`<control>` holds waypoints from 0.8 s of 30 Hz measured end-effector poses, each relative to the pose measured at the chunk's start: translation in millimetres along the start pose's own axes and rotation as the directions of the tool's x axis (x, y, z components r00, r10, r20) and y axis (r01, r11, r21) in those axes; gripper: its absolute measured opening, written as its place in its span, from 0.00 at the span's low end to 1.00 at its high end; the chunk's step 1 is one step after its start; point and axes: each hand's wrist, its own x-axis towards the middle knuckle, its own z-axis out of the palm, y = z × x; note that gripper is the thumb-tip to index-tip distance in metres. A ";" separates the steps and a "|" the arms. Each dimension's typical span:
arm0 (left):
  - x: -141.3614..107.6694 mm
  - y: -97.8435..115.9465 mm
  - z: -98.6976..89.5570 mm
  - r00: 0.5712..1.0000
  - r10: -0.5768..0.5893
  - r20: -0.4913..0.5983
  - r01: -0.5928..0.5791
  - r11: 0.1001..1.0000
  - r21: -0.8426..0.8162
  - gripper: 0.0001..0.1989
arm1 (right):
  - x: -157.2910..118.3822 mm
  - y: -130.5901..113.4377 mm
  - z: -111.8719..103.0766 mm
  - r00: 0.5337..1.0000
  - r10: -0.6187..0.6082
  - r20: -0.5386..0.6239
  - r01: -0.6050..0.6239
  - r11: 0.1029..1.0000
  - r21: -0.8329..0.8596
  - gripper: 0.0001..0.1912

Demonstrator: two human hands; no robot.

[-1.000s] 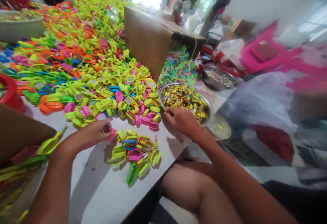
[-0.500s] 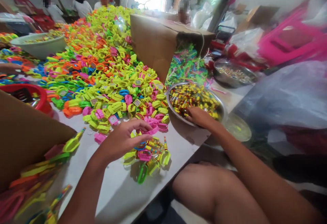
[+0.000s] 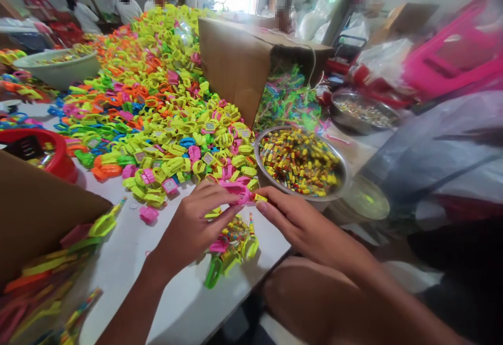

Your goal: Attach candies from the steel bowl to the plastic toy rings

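My left hand pinches a pink plastic watch-shaped piece above the near part of the table. Close to its right end, my right hand is closed on a small yellow-labelled candy tube, the tube's tip touching or nearly touching the pink piece. Below the hands lies a small cluster of coloured pieces with candy tubes. Behind my right hand stands a metal bowl full of similar yellow and red tubes. A large heap of mostly yellow watch pieces spreads beyond my left hand.
A cardboard box with green and blue strips stands behind the bowl. Another cardboard flap and a red basin are at left. Farther back are a pale green bowl, a second metal bowl and several people.
My right hand has come out of the metal bowl with a candy tube and moved left to my left hand. My left hand has taken hold of a pink piece.
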 end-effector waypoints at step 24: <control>-5.0 -2.2 -11.1 0.921 0.361 0.149 -0.389 0.819 0.421 0.16 | 4.4 12.5 6.2 0.964 0.191 0.183 -0.265 0.731 0.629 0.23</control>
